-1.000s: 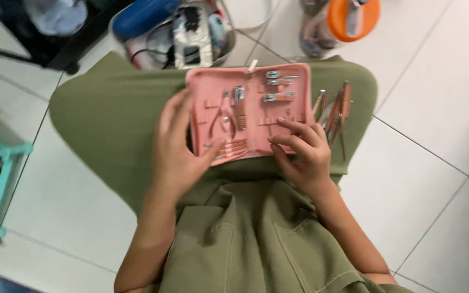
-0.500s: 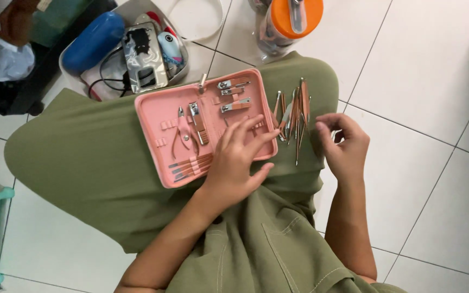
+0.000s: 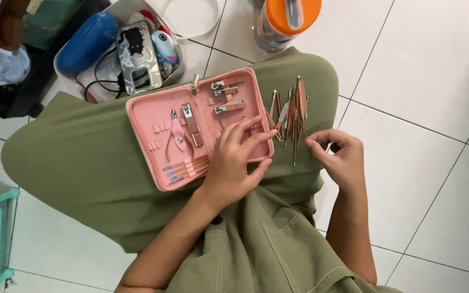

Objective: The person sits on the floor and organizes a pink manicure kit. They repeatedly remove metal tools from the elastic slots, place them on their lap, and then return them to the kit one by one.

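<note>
The open pink manicure case (image 3: 191,127) is now seen lying tilted across the lap on the green garment (image 3: 82,163). Half a second ago, and a second ago too, it was framed differently, but much of that shift is owed to the head camera. The left hand (image 3: 234,163) is spread flat on the right half of the case, fingers extended and nothing gripped, where it was half a second ago; a second ago it was laid on the case's left half. The right hand (image 3: 340,157), held over the case a second ago, is now found at the lower tips of the loose metal tools (image 3: 291,114) laid on the knee just right of the case; its fingertips are pinched together, though whether a tool is actually held cannot be told. Nail clippers (image 3: 191,122), nippers (image 3: 176,138) and thin files (image 3: 185,168) are kept strapped inside.
</note>
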